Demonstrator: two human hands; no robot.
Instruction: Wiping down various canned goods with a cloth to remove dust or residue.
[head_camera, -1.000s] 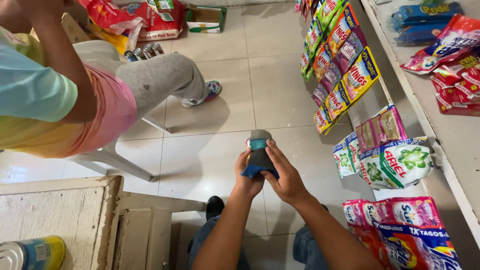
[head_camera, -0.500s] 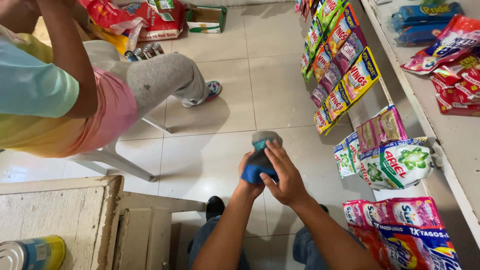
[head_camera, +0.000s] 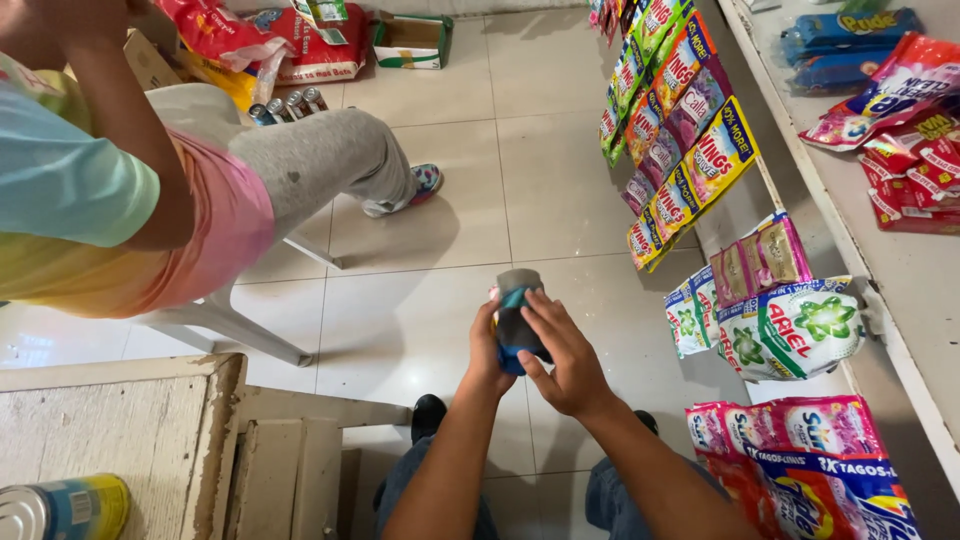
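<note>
Both hands are grasping one dark grey can with a blue label (head_camera: 517, 322) over the tiled floor (head_camera: 450, 230), just below frame centre. The left hand (head_camera: 487, 350) is clasping its near side; the right hand (head_camera: 565, 352) is wrapping over it from 4 o'clock. Hanging sachet strips (head_camera: 680, 120) are showing at 1 o'clock, detergent packs (head_camera: 790, 330) at 3 o'clock. A seated person (head_camera: 150, 190) is occupying 10 o'clock.
</note>
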